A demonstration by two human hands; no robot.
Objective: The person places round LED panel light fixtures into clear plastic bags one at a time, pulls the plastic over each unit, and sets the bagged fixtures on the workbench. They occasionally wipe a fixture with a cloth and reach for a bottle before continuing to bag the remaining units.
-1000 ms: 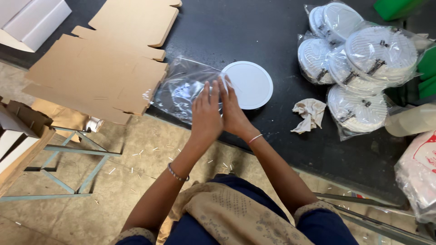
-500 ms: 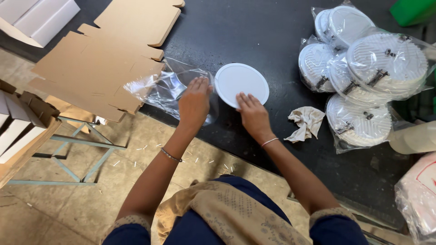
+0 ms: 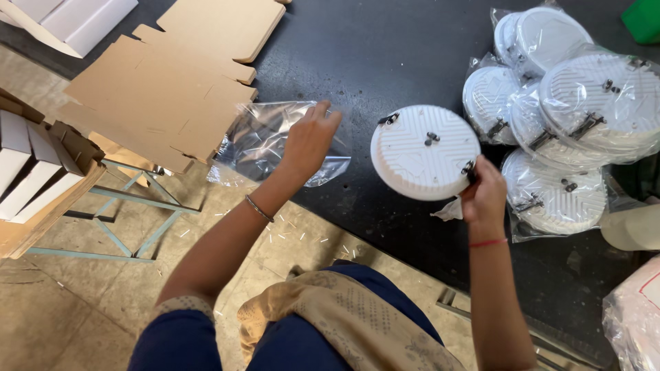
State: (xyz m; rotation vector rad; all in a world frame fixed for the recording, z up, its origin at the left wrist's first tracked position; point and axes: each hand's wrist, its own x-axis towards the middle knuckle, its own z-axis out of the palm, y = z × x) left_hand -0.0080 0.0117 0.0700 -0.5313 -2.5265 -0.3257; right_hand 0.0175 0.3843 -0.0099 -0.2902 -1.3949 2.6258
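My right hand (image 3: pixel 485 196) grips the lower right rim of a round white disc-shaped fixture (image 3: pixel 425 151) and holds it tilted above the black table (image 3: pixel 357 55), ribbed back with small metal clips facing me. My left hand (image 3: pixel 309 137) reaches over a clear plastic bag (image 3: pixel 265 148) that lies at the table's near edge; its fingers touch the bag's top edge. The bag looks empty and flat.
Several bagged white round fixtures (image 3: pixel 570 124) are piled at the right. Flat brown cardboard sheets (image 3: pixel 172 82) lie at the left of the table. White boxes (image 3: pixel 31 172) stand on a stand at far left. A crumpled white scrap (image 3: pixel 450 209) lies under the held fixture.
My hands have separated. The right hand lifted the white fixture off the table and turned its ribbed back up; the left hand moved left onto the plastic bag.
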